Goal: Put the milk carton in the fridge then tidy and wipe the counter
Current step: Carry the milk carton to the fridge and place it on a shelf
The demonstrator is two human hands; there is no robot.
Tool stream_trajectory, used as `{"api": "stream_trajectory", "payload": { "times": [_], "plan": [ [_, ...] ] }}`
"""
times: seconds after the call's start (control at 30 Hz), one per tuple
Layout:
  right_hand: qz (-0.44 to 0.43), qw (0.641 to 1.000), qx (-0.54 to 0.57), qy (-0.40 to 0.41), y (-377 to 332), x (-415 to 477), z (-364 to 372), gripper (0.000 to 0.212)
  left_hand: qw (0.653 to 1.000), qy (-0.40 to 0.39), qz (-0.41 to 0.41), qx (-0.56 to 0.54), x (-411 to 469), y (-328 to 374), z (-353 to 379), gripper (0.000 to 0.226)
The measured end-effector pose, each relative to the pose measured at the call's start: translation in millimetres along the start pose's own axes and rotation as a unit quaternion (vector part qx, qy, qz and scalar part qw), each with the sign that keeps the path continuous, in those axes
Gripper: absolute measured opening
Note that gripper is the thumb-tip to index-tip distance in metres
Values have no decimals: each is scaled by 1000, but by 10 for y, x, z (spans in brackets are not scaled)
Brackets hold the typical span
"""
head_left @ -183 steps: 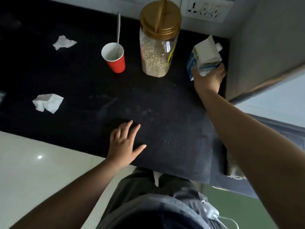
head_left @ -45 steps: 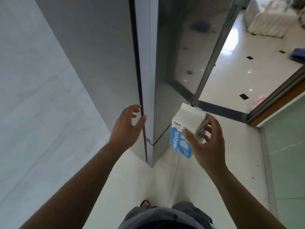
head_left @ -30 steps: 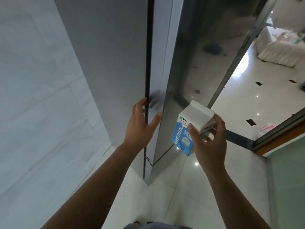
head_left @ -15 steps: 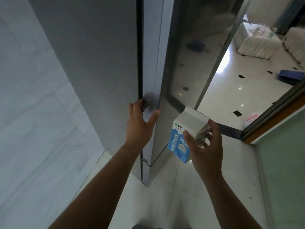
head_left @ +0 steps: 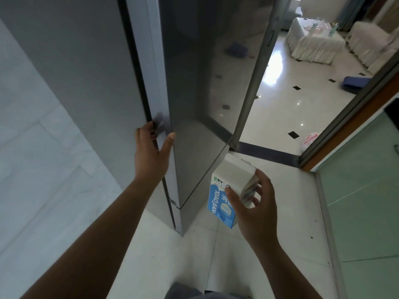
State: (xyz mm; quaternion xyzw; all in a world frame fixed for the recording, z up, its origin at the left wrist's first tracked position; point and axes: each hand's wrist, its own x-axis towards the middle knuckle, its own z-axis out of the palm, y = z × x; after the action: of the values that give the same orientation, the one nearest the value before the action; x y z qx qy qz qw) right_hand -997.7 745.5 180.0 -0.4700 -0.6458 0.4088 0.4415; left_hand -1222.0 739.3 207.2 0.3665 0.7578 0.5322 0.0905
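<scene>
A tall grey fridge (head_left: 86,61) fills the upper left, and its dark glossy door (head_left: 205,83) faces right. My left hand (head_left: 151,154) grips the door's vertical edge: the fingers hook into the gap beside the fridge body and the thumb lies on the door's front. My right hand (head_left: 257,210) holds the white and blue milk carton (head_left: 226,190) upright, just right of the door's lower corner. The fridge's inside is hidden.
A pale tiled wall (head_left: 32,169) stands at the left. The white tiled floor (head_left: 259,244) runs ahead to a sliding glass door frame (head_left: 345,117) and a room with covered furniture (head_left: 313,44). A frosted green panel (head_left: 367,190) is on the right.
I left the counter with the carton and walked to the fridge. My left hand reached the door's edge and took hold of it. The carton sits a little lower now.
</scene>
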Motion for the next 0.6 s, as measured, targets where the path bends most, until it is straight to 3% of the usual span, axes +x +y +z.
{"api": "stream_trajectory", "payload": {
  "times": [0.33,0.43,0.6],
  "plan": [
    [-26,1000,-7,-15,180,5,-543,52,1000,-2,0,7,-668,408,540,58],
    [-22,1000,-10,-4,254,9,-841,56,999,-47,-2,-9,-872,557,738,49],
    [2,999,-12,38,358,-29,-1292,52,980,-127,146,36,-1042,787,950,27]
  ]
}}
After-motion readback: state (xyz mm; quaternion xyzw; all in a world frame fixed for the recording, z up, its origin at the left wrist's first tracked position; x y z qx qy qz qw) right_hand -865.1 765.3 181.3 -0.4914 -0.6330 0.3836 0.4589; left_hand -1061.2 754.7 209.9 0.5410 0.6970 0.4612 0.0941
